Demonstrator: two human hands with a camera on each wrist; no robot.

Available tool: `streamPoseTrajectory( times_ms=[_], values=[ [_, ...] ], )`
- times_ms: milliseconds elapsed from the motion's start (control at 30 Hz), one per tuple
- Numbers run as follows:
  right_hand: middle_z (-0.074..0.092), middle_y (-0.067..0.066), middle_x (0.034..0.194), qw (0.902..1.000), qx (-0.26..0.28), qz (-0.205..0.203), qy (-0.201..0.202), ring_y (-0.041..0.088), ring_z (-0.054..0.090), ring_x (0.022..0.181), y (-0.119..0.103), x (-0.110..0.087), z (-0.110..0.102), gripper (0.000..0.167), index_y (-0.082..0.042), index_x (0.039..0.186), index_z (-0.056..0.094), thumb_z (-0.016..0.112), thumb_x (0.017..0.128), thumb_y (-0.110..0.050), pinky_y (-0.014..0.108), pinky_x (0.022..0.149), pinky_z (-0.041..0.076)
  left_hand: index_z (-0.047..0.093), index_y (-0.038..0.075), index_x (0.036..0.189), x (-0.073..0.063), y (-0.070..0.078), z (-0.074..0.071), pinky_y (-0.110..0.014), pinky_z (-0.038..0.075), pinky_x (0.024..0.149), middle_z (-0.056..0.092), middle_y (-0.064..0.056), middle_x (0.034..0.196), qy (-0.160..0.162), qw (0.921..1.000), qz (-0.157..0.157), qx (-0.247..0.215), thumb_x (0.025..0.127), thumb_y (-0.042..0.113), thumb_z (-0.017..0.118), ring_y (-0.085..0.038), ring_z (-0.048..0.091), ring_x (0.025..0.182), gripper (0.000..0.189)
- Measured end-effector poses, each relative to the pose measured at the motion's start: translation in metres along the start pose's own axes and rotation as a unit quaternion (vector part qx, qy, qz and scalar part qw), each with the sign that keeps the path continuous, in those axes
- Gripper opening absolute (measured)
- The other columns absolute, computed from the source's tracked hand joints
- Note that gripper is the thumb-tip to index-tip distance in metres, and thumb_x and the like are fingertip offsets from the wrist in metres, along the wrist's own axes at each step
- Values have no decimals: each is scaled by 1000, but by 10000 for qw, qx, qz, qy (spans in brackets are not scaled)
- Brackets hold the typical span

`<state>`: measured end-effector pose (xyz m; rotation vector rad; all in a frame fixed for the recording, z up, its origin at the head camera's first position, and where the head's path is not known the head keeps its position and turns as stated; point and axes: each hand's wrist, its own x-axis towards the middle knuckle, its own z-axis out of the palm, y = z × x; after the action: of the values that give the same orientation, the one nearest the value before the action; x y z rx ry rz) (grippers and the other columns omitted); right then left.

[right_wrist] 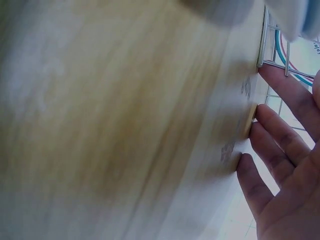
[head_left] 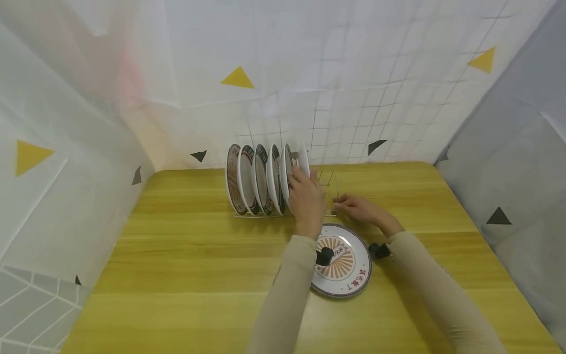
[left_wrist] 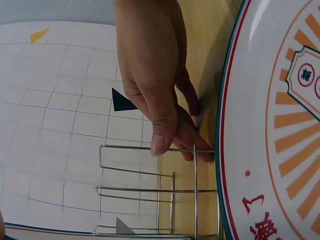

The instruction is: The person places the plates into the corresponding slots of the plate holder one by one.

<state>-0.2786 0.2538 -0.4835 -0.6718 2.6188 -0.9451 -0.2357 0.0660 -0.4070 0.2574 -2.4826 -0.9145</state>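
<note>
Several round plates [head_left: 261, 179] with patterned rims stand on edge, side by side, in a wire dish rack [head_left: 329, 213]. At the right end of that row, my left hand [head_left: 307, 199] grips the last upright plate [head_left: 304, 153], thumb on its right side and fingers on its left. My right hand [head_left: 360, 209] pinches the rack's right end; in the left wrist view the thumb [left_wrist: 159, 144] lies on a wire. The right wrist view shows the right hand's fingertips [right_wrist: 265, 117] low at the tabletop, one touching the rack's wire.
A white plate [head_left: 353, 268] with an orange sunburst and red characters lies flat on the wood-grain table [head_left: 185, 275], in front of the rack, partly under the left forearm. White sheeting with triangles [head_left: 283, 44] encloses the table at the back and sides.
</note>
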Motion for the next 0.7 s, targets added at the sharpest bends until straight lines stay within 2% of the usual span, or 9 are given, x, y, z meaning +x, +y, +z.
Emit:
streamPoseTrajectory(
  times_ms=[100, 233, 367, 500, 633, 700],
  values=[
    [54, 19, 139, 10000, 12, 36, -18, 42, 47, 130, 1, 0, 1, 35, -9, 113, 74, 47, 104, -31, 59, 109, 34, 31, 2, 142, -1, -2, 0, -44, 57, 63, 56, -20, 118, -8, 10000, 48, 1, 104, 51, 17, -35, 67, 84, 64],
    [53, 18, 140, 10000, 3, 95, -18, 42, 46, 131, 2, -1, 1, 36, -10, 113, 74, 47, 104, -33, 59, 110, 33, 31, 2, 141, -1, -3, -1, -42, 57, 62, 55, -20, 116, -8, 9998, 150, -101, 105, 50, 23, -34, 67, 83, 61],
    [52, 18, 141, 9999, -38, 132, -53, 42, 46, 131, 2, -1, 1, 36, -11, 114, 74, 47, 104, -34, 60, 109, 33, 29, 2, 142, -5, -2, -10, -41, 57, 64, 54, -19, 119, -92, 9994, 290, -144, 104, 52, 21, -33, 67, 86, 63],
    [52, 19, 141, 9999, -3, 125, -39, 42, 46, 131, 2, 0, 1, 37, -10, 113, 74, 47, 104, -34, 60, 109, 33, 32, 3, 142, -11, 4, -30, -38, 57, 66, 53, -18, 122, 67, 9972, 742, -119, 103, 54, 19, -29, 64, 93, 65],
    [53, 20, 140, 9999, 92, 53, 36, 44, 47, 130, 2, 0, 1, 36, -9, 112, 74, 47, 104, -32, 60, 109, 33, 40, 3, 133, -14, 12, -55, -34, 54, 60, 55, -14, 108, 501, 9887, 1388, -253, 105, 45, 35, -25, 61, 84, 51],
    [53, 20, 139, 9999, 88, 51, 35, 44, 47, 129, 2, -1, 2, 37, -9, 112, 74, 47, 104, -33, 61, 108, 33, 46, 4, 127, -15, 15, -66, -34, 53, 58, 56, -12, 102, 581, 9838, 1666, -319, 104, 40, 40, -24, 61, 78, 43]
  ],
)
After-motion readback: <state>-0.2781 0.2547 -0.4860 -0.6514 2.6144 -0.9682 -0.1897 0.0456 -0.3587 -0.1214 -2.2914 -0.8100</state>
